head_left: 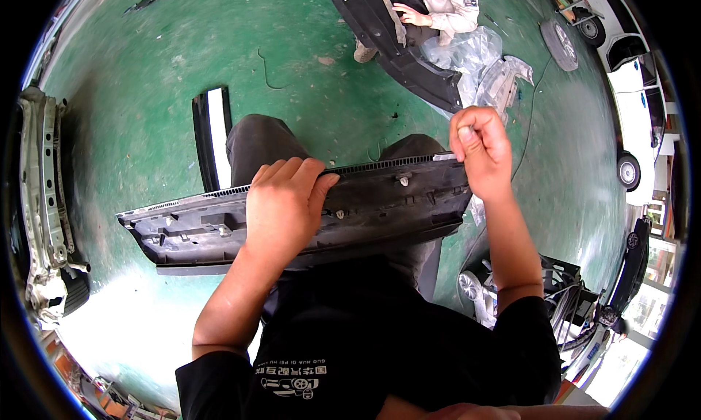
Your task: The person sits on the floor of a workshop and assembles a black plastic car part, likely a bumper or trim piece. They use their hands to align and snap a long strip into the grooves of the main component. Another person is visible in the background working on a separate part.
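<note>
A long black plastic car trim panel [369,202] lies across my lap with its inner side up, showing clips, ribs and a toothed upper edge. My left hand [286,207] is closed over that edge near the middle, its thumb toward the right end. At the panel's right upper corner, my right hand [482,151] is curled in a pinch beside a short pale strip [443,157] on the edge. Whatever lies between those fingertips is too small to name. Past my left knee, a black panel with a white stripe [217,136] rests on the green floor.
Ahead, a co-worker's hand [412,15] touches a narrow strip over a large dark panel [412,73]. Clear plastic sheeting [467,51] lies beside it. A wheel [560,45] and a white car [634,102] stand right; metal car-body parts [45,201] stand left.
</note>
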The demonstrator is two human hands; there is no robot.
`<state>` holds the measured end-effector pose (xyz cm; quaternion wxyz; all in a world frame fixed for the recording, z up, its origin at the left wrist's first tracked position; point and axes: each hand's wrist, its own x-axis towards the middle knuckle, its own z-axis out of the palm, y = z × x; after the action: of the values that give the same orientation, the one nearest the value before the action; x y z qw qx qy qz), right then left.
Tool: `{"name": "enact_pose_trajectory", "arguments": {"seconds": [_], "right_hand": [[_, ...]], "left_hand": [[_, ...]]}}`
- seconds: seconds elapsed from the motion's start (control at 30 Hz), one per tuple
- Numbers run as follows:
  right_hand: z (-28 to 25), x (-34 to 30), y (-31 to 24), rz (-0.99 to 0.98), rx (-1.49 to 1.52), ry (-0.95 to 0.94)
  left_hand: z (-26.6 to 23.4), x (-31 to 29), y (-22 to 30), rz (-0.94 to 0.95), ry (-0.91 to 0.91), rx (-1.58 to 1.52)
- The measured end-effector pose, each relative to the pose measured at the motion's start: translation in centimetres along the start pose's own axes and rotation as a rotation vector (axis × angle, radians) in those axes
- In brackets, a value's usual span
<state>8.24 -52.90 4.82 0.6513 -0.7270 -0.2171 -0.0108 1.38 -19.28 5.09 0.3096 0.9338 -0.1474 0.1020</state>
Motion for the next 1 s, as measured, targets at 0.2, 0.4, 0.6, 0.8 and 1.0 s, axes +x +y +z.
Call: {"name": "enact_pose_trajectory", "arguments": {"seconds": [0.2,0.4,0.6,0.8,1.0], "right_hand": [[0.1,1.8,0.1,0.081,0.110,0.106],[0.8,2.1,0.2,0.126,0.243,0.189],[0.6,2.2,0.0,0.098,0.310,0.197],[1.5,1.0,-2.8,0.081,0.063,0.215],[2.6,-1.4,-4.3,0.197,-0.488,0.161]], "left_hand": [[0.0,0.3,-0.3,-0.013,0.001,0.006],[0.1,0.2,-0.5,-0.016,0.010,0.006],[-0.1,0.3,-0.8,-0.009,0.017,0.002],[-0.1,0.1,-0.9,-0.031,0.017,-0.005],[0.0,0.2,-0.6,-0.049,0.003,-0.005]]}}
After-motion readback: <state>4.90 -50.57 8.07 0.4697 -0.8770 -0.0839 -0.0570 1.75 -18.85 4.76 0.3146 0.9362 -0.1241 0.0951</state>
